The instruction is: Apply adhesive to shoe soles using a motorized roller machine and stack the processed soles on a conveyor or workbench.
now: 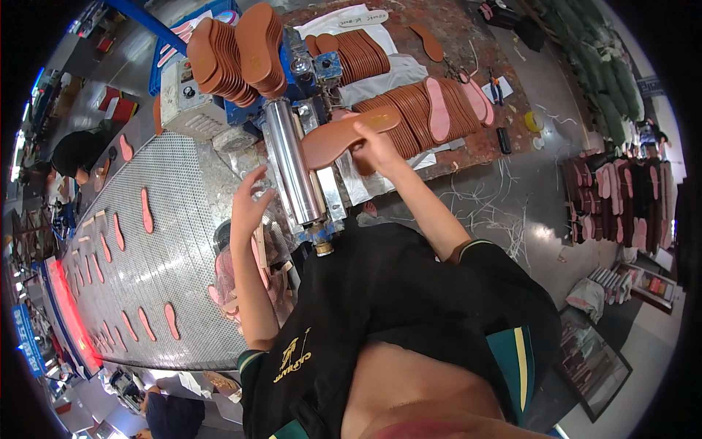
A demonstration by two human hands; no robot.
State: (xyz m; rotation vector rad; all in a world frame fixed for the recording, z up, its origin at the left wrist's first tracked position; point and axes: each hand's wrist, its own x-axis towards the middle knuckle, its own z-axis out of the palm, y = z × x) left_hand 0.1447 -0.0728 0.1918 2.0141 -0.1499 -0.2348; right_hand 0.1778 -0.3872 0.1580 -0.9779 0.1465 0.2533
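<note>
My right hand [376, 151] grips a brown insole [333, 140] near its middle. One end of that insole touches or overlaps the edge of a shiny metal roller [294, 161] on a blue machine; I cannot tell whether it is between the rollers. On the roller's other side, my left hand [251, 199] is raised with its fingers apart and nothing in it. Stacks of brown insoles [261, 51] stand on top of the machine. Right of my right hand lies a long row of brown insoles [409, 110], with a pink insole [437, 110] leaning on it.
At left, a perforated conveyor [183, 241] carries several pink insoles [147, 211], with a red-lit opening [69, 314] at its far end. Pliers [496, 91] and a yellow tape roll [534, 121] are at the worktable's right. White strips [482, 208] litter the floor. Other people work at left.
</note>
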